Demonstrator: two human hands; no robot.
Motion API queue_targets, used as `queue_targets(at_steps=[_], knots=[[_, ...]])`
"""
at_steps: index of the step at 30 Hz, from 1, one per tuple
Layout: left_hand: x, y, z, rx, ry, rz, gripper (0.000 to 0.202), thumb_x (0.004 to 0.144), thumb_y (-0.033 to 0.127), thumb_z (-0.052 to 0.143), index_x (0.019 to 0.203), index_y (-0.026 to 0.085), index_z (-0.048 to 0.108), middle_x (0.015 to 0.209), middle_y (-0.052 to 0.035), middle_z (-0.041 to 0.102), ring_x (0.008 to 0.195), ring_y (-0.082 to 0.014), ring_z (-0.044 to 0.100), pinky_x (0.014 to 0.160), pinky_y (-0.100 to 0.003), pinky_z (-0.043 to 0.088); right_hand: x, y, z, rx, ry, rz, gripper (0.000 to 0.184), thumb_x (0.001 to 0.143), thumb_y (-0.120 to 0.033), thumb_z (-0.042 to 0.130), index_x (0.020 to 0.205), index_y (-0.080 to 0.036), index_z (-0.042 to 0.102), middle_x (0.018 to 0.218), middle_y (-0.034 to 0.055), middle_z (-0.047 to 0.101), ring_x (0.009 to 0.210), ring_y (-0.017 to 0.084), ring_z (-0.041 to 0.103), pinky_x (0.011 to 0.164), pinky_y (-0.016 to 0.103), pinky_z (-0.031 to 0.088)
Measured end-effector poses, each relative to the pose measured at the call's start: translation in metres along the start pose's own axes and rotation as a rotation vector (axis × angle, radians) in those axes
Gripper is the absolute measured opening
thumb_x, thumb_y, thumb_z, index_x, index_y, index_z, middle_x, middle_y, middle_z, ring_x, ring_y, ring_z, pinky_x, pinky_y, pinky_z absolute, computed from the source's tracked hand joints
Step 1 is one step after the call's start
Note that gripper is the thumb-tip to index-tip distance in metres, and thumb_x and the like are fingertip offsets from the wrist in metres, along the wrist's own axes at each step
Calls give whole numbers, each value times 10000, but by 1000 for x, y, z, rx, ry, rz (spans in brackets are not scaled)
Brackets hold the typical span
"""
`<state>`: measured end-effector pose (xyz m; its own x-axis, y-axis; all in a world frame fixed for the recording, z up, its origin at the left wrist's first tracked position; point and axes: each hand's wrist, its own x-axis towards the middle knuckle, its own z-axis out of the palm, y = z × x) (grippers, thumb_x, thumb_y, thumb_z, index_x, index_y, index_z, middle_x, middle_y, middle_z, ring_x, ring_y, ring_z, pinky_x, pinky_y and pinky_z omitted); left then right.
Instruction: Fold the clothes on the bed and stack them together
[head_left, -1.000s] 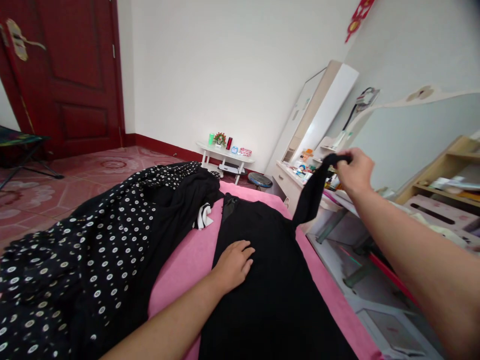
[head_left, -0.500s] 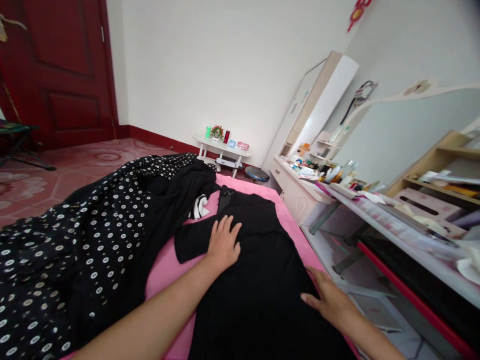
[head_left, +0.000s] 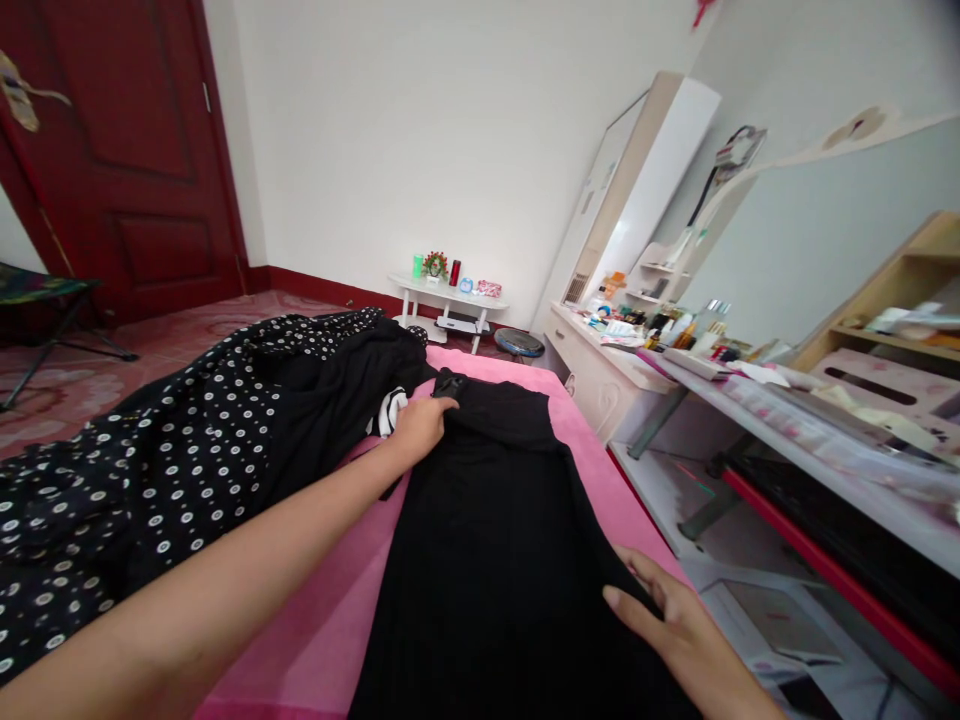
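A black garment lies lengthwise over a pink bed cover, its far end partly folded over. My left hand is closed on the garment's left side near that far end, thumb pointing right and fingers largely hidden. My right hand grips the garment's right edge closer to me, with the thumb on top and the fingers beneath the cloth. Left of it, a black polka-dot fabric is heaped up. A small black-and-white cloth shows just beyond my left wrist.
To the right stands a cluttered desk beside a white dressing table with bottles and a mirror. A low white stand is against the far wall. A folding stool sits near the red door.
My left hand has gone from lying spread on the garment to holding its left side farther up; the sleeve there has been drawn in. The right hand now grips the lifted right edge.
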<state>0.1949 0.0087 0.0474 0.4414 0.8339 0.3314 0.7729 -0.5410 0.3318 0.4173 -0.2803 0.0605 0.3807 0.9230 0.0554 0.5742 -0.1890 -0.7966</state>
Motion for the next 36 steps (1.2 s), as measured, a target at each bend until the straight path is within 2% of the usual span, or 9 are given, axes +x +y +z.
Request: queue_targets(at_steps=[4,11,19,23,26,28,30,33,36], knots=[[39,6,-39,3,117,31,444,837,123,405,1154,327,640,1074,-30,684,984,-225,629,846,-314,470,2,-17,12,150,-126,13,611,750,-472,648,1273,-170,557,1336,127,534,1265,271,462,1076,430,346],[79,19,-98,9,293,116,414,822,138,417,1103,314,667,1080,1,678,1029,-213,602,895,-305,448,-5,-30,36,206,-131,4,613,748,-513,642,1265,-190,571,1290,103,578,1239,267,486,1049,406,384],[90,4,-127,125,357,126,422,813,136,400,1100,286,672,1052,-31,685,993,-240,607,833,-334,458,-13,-34,61,233,-216,59,626,765,-530,620,1297,-219,515,1216,97,600,1128,246,547,957,369,441],[78,-16,-125,322,211,114,362,790,151,455,1038,262,694,1071,-67,673,971,-249,603,807,-336,450,-19,-37,73,262,-609,39,605,759,-567,620,1247,-214,565,848,39,654,696,132,590,617,227,448],[63,-25,-118,572,-11,136,254,732,166,548,918,196,719,1032,-118,674,1012,-286,569,853,-384,421,-16,-45,75,301,-894,16,528,749,-586,622,1067,-169,674,745,35,653,591,95,567,541,192,393],[51,-21,-108,669,-142,159,219,696,193,607,883,167,718,1027,-135,671,1054,-303,538,903,-415,388,-4,-49,75,286,-803,-18,473,800,-574,564,1001,-163,686,746,46,663,604,111,594,552,208,418],[38,-11,-91,654,-206,204,233,693,230,628,901,166,714,1064,-137,657,1067,-298,531,921,-419,375,17,-48,77,225,-538,-109,395,843,-508,532,1034,-187,663,870,63,677,743,153,637,644,252,475],[17,10,-52,471,-197,309,342,753,386,602,1023,194,689,1157,-129,615,1090,-282,532,947,-410,377,58,-32,89,37,-133,-322,354,833,-377,564,1152,-230,610,1228,81,584,1147,216,535,970,373,425],[-2,25,-5,242,-141,376,585,802,558,519,1273,211,544,1349,-132,491,1232,-288,446,1024,-427,333,97,-9,105,-70,-9,-433,390,850,-312,509,1224,-220,565,1339,87,513,1259,217,448,1085,424,329]])
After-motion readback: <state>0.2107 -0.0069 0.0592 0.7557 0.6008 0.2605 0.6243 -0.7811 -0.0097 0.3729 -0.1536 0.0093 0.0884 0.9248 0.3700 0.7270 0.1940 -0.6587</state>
